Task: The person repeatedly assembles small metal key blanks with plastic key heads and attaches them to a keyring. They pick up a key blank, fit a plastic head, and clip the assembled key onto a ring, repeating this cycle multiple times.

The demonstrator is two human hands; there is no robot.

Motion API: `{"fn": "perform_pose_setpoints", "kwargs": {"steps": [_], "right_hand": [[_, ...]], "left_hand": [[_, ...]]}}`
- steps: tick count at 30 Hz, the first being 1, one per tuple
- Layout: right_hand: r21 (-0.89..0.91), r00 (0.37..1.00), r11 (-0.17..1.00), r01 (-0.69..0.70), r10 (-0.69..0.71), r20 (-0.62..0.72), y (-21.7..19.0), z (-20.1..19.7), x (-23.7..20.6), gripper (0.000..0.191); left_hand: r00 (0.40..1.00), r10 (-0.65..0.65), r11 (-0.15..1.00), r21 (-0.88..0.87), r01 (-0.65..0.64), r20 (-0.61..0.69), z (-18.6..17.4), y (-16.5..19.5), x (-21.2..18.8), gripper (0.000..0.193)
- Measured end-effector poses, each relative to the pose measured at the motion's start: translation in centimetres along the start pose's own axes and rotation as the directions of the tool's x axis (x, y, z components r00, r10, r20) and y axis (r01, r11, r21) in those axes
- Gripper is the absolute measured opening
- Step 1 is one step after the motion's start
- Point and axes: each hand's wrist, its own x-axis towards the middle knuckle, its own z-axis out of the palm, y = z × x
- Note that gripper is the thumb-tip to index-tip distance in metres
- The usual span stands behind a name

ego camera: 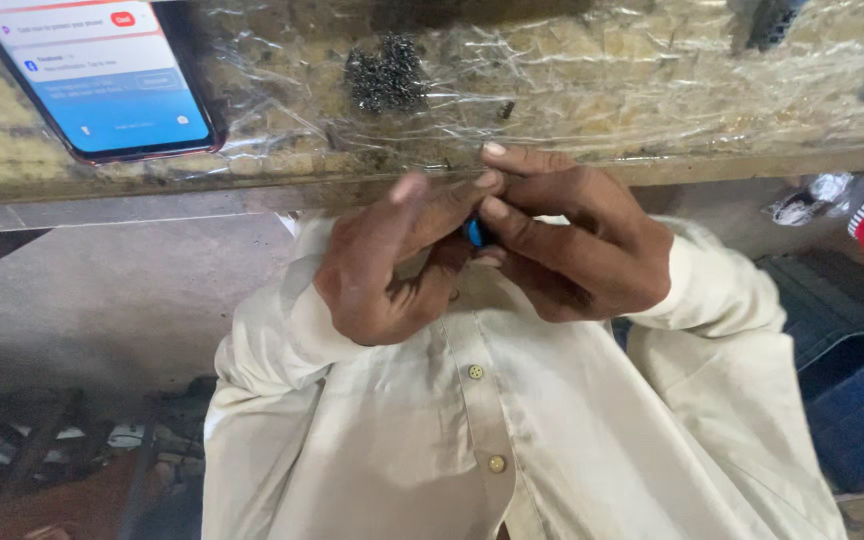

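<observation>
Now, hands: left hand (392, 265) & right hand (572, 245) both pinched shut on small blue part (474, 233), btwn fingertips.
Above hands: pile of dark screws (384, 74) on bench (652, 90).
Up-left: phone (102, 75).

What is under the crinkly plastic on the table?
Under the plastic sheet lies the worn tabletop. A pile of small dark screws shows there; whether it lies under or on the sheet is unclear.
</observation>
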Motion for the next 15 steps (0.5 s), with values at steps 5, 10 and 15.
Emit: {"fn": "perform_pose_setpoints", "kwargs": {"steps": [5,10,15], "right_hand": [[-0.612,0.942,0.721,0.325,-0.189,0.277,-0.8,-1.7,-1.0,0.016],[-0.498,0.532,0.313,0.809,-0.750,0.393,0.7,-2.7,-3.4,0.023],[-0.505,0.974,0.852,-0.141,0.210,0.081,-1.5,-7.2,-0.5,0.032]], "left_hand": [[0.994,0.080,0.962,-0.257,-0.097,-0.074,1.4,1.6,0.6,0.059],[0.904,-0.236,0.861,-0.354,0.365,0.357,3.2,2.3,2.2,0.029],[0.837,-0.432,0.532,-0.655,0.537,0.336,4.0,0.8,1.6,0.022]]}}
